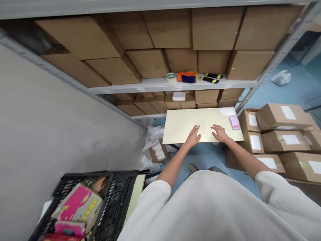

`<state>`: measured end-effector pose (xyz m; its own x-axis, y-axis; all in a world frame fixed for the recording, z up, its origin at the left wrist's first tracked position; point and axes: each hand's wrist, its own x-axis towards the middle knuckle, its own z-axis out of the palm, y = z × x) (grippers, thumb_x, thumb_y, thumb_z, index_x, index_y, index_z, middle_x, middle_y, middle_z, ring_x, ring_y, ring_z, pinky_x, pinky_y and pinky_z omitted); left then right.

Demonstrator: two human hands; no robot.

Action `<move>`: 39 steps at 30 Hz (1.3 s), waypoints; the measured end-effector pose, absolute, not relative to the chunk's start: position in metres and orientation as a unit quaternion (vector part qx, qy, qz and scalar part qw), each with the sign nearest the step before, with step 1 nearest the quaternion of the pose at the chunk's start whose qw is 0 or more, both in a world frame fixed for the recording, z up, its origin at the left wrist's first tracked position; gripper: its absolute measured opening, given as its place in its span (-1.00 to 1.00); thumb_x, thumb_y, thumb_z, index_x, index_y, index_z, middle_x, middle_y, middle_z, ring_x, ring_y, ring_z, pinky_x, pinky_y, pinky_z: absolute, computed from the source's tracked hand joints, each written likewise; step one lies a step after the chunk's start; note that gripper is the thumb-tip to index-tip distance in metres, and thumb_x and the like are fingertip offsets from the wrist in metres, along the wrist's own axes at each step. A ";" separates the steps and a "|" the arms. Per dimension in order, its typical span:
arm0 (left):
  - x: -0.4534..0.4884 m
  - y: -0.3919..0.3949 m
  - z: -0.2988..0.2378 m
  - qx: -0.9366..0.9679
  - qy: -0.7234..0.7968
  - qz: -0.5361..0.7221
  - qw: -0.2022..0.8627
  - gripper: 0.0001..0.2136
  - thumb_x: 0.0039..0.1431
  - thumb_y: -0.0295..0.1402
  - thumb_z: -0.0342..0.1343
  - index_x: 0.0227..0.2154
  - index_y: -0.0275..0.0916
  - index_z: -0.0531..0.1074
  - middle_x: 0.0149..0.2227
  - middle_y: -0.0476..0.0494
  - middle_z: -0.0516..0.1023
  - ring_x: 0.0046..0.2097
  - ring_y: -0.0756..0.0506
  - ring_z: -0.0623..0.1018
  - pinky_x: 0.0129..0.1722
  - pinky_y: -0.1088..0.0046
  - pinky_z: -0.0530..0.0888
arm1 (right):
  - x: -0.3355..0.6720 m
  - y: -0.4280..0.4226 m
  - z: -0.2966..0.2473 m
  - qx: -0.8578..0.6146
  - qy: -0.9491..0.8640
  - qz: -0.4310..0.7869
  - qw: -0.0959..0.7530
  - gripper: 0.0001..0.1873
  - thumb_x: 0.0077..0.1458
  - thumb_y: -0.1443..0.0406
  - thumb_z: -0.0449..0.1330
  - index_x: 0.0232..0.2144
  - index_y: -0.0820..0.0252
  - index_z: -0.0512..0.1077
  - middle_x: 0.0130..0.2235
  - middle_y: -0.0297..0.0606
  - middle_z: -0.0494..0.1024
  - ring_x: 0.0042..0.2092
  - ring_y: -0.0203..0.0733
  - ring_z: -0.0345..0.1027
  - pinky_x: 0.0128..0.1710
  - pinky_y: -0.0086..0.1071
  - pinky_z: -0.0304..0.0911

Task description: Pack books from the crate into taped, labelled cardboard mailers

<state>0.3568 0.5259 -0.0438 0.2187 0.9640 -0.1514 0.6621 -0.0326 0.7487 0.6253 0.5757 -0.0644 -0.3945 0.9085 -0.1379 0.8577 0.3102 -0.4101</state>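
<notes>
Both my hands rest on a small pale yellow table (180, 124) in front of a metal shelf. My left hand (193, 135) lies flat near the table's front edge, fingers stretched out and apart, holding nothing. My right hand (220, 133) lies beside it, fingers spread, also holding nothing. A pink pad (234, 122) and a white paper slip (227, 111) lie at the table's right end, a short way beyond my right hand.
The shelf board (155, 85) carries a tape roll (171, 77), an orange tape dispenser (187, 76) and black-and-yellow cutters (212, 77), with brown cartons stacked above and below. Labelled cartons (281, 134) are piled on the floor at right. A black crate (110, 197) with pink packets sits at lower left.
</notes>
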 end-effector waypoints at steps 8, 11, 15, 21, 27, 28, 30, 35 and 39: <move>0.224 0.478 -0.040 0.597 0.694 0.281 0.287 -0.37 0.42 -0.33 0.03 0.51 -0.21 0.15 0.57 -0.36 0.14 0.60 -0.27 0.12 0.57 0.01 0.13 | 0.454 0.609 -0.051 -0.388 -0.883 0.258 0.048 -0.49 0.41 0.23 0.03 0.32 0.10 0.45 0.38 -0.03 0.46 0.35 0.14 0.35 0.33 0.05 0.26; 0.191 0.448 -0.041 0.549 0.735 0.308 0.251 -0.39 0.41 -0.36 0.03 0.49 -0.27 0.18 0.54 -0.39 0.20 0.58 -0.27 0.16 0.56 0.04 0.15 | 0.395 0.610 -0.046 -0.310 -0.901 0.304 0.019 -0.50 0.43 0.25 0.03 0.32 0.15 0.44 0.30 -0.05 0.56 0.18 0.00 0.54 0.24 -0.14 0.37; 0.159 0.404 -0.042 0.478 0.785 0.336 0.206 -0.41 0.38 -0.40 0.03 0.46 -0.26 0.23 0.52 -0.39 0.25 0.56 -0.27 0.20 0.55 0.00 0.18 | 0.321 0.606 -0.044 -0.207 -0.927 0.310 -0.027 -0.53 0.43 0.28 0.05 0.27 0.20 0.48 0.20 -0.07 0.64 0.13 -0.05 0.58 0.19 -0.24 0.40; 0.133 0.330 -0.032 0.331 0.859 0.364 0.143 -0.41 0.38 -0.38 0.04 0.45 -0.21 0.26 0.50 -0.33 0.28 0.53 -0.27 0.26 0.54 -0.02 0.22 | 0.216 0.579 -0.043 -0.045 -0.950 0.302 -0.067 -0.55 0.40 0.31 0.10 0.24 0.16 0.53 0.14 -0.09 0.68 0.06 -0.04 0.61 0.15 -0.22 0.43; 0.136 0.249 -0.023 0.212 0.899 0.375 0.085 -0.44 0.41 -0.37 0.03 0.44 -0.17 0.28 0.51 -0.27 0.28 0.54 -0.24 0.24 0.55 0.05 0.20 | 0.143 0.510 -0.042 0.095 -0.937 0.327 -0.078 -0.58 0.40 0.31 0.09 0.19 0.20 0.56 0.14 -0.06 0.68 0.08 -0.03 0.59 0.18 -0.19 0.42; 0.137 0.237 -0.022 0.195 0.902 0.377 0.076 -0.45 0.41 -0.37 0.03 0.43 -0.16 0.29 0.51 -0.27 0.28 0.54 -0.23 0.24 0.55 0.05 0.20 | 0.134 0.496 -0.040 0.116 -0.934 0.329 -0.079 -0.58 0.39 0.31 0.09 0.18 0.20 0.57 0.14 -0.06 0.68 0.09 -0.03 0.59 0.19 -0.19 0.41; 0.137 0.213 -0.022 0.171 0.906 0.383 0.057 -0.46 0.41 -0.38 0.02 0.43 -0.17 0.29 0.50 -0.26 0.28 0.54 -0.22 0.24 0.56 0.06 0.19 | 0.119 0.470 -0.035 0.155 -0.927 0.333 -0.078 -0.58 0.38 0.31 0.09 0.17 0.21 0.58 0.13 -0.06 0.68 0.09 -0.02 0.59 0.19 -0.18 0.41; 0.125 0.156 -0.021 0.142 0.907 0.397 0.010 -0.47 0.41 -0.40 0.02 0.41 -0.19 0.31 0.50 -0.29 0.28 0.53 -0.22 0.26 0.56 0.05 0.19 | 0.080 0.403 -0.014 0.209 -0.917 0.335 -0.053 -0.58 0.37 0.32 0.08 0.14 0.15 0.60 0.12 -0.10 0.69 0.11 -0.04 0.57 0.20 -0.17 0.41; 0.103 0.106 -0.017 0.138 0.906 0.399 -0.018 -0.48 0.41 -0.40 0.02 0.40 -0.19 0.33 0.50 -0.29 0.28 0.53 -0.23 0.26 0.55 0.04 0.21 | 0.046 0.343 -0.002 0.224 -0.918 0.326 -0.023 -0.60 0.37 0.30 0.09 0.09 0.15 0.63 0.08 -0.09 0.70 0.10 -0.03 0.57 0.18 -0.19 0.42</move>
<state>0.1032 0.1059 -0.0172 -0.9614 0.2355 0.1422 0.2640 0.6438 0.7182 0.0460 0.3434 -0.0019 -0.8990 -0.4256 0.1032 -0.3955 0.6879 -0.6085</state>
